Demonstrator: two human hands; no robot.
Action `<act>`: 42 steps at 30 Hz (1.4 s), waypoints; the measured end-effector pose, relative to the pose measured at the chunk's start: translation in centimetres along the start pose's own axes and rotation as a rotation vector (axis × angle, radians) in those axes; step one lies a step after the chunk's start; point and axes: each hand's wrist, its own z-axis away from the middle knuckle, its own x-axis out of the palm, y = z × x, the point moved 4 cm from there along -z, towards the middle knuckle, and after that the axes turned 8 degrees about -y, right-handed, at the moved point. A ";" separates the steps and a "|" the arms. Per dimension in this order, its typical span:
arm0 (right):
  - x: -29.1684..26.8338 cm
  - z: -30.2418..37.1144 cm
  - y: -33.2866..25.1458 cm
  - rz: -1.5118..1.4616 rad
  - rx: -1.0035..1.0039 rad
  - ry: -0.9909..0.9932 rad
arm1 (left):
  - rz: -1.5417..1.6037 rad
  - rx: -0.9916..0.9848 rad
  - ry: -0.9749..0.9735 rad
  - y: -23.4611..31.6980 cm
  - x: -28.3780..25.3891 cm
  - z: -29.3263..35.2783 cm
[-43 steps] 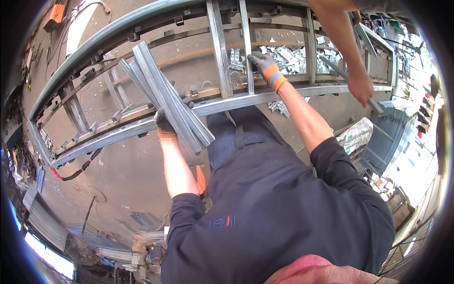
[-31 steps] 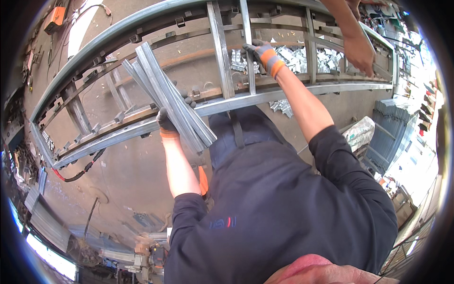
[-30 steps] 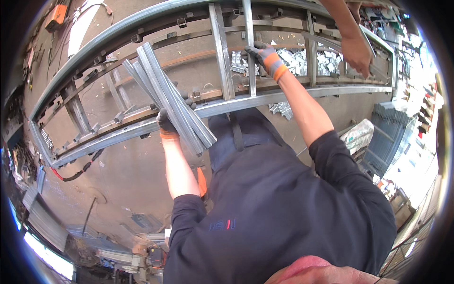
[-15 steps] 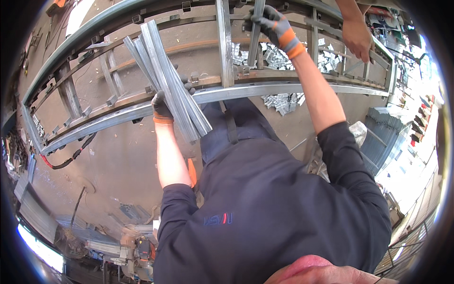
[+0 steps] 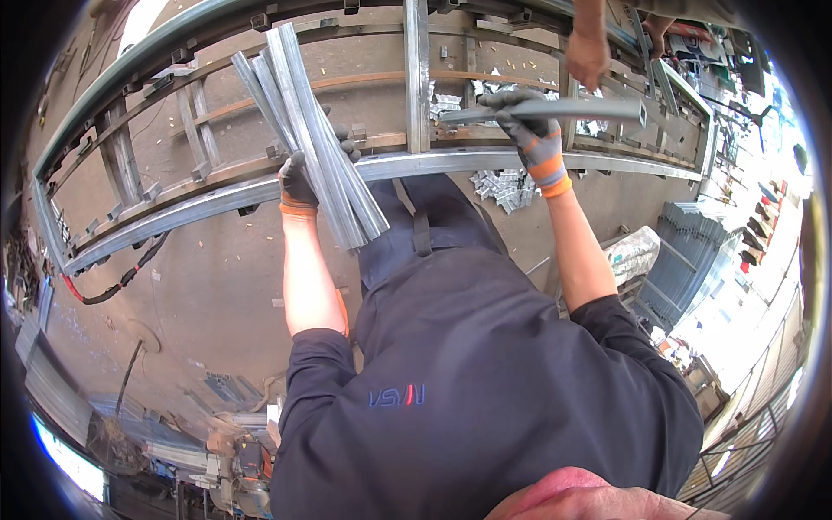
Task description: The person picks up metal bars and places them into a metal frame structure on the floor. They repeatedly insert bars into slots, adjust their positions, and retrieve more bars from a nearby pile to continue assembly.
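While bars slant through left hand, tube crosses right hand; both closed, gripping.

Workshop floor: grey-brown, flat, littered and stained in places. A white strip crosses it at upper left. Strong light at the right side washes out detail. A bright opening shows at lower left, with dark surroundings. A machine stands near the lower edge; type indistinct. Grey profiled metal lengths are stacked at right.

Bright; white glare at right; dark, bowed edges
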 end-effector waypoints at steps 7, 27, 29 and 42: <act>-0.7 5.5 -1.4 0.310 0.095 0.004 | -0.036 -0.010 -0.017 0.2 0.3 0.0; 1.4 1.4 -4.3 0.564 0.189 -0.236 | 0.040 -0.074 -0.143 -0.2 -0.5 0.3; 2.9 2.8 -5.1 0.505 0.147 -0.188 | 0.050 -0.043 -0.163 -0.3 -0.4 0.1; 10.0 15.3 -0.7 0.477 -0.174 0.182 | -0.001 -0.034 -0.195 -0.2 -0.9 -0.1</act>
